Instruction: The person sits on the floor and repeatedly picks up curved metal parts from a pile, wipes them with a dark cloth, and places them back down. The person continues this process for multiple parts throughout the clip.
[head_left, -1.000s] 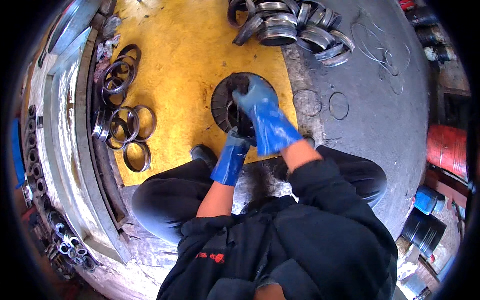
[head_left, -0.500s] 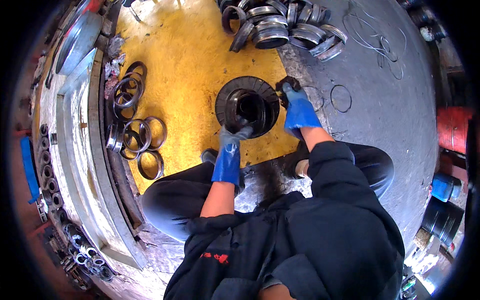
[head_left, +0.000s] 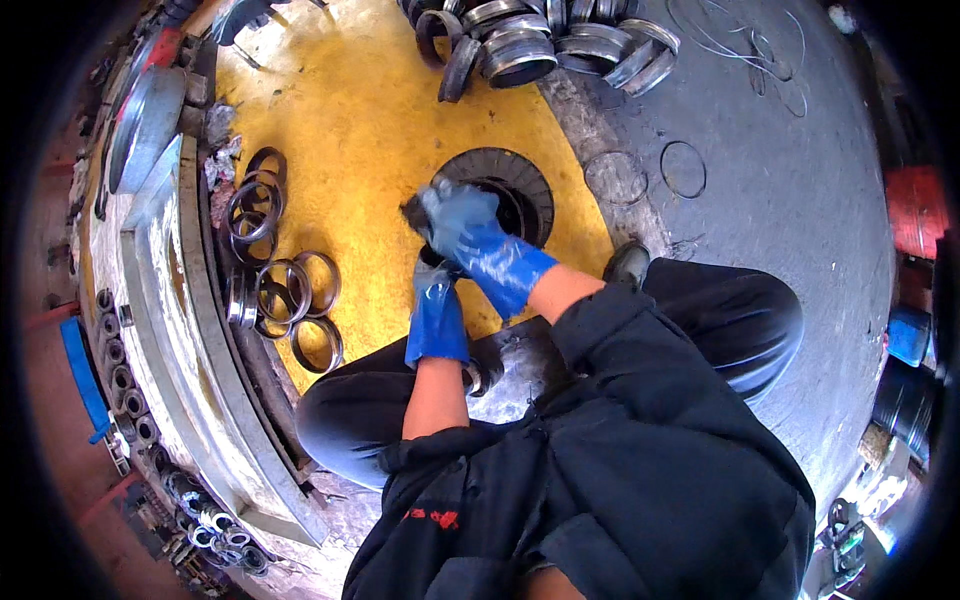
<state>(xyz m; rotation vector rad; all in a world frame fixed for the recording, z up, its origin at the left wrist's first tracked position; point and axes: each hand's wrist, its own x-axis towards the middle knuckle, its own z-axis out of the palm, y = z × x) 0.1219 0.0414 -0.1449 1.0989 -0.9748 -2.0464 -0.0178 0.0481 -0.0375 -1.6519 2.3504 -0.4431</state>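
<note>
Blue gloves cover both my hands. My right hand point(head_left: 462, 222) is smeared by motion and crosses over the left one, closed on a dark, dirty rag point(head_left: 414, 214). Just below it, my left hand point(head_left: 437, 280) is closed round the edge of a dark metal ring, most of which the right glove hides. Behind my hands lies a black, round, flanged piece point(head_left: 535, 185) with a wide central opening, on the yellow floor.
Several metal rings point(head_left: 318, 345) lie on the left beside a long metal trough point(head_left: 165, 290). A heap of thick rings point(head_left: 518, 62) lies ahead. On the grey floor at right are a thin ring point(head_left: 683, 169) and loose wire point(head_left: 760, 65). My feet flank the work.
My right hand has swung left with the rag, from beyond the flanged piece's right edge to over my left hand. My left hand has shifted slightly left, and the view has turned a little.
</note>
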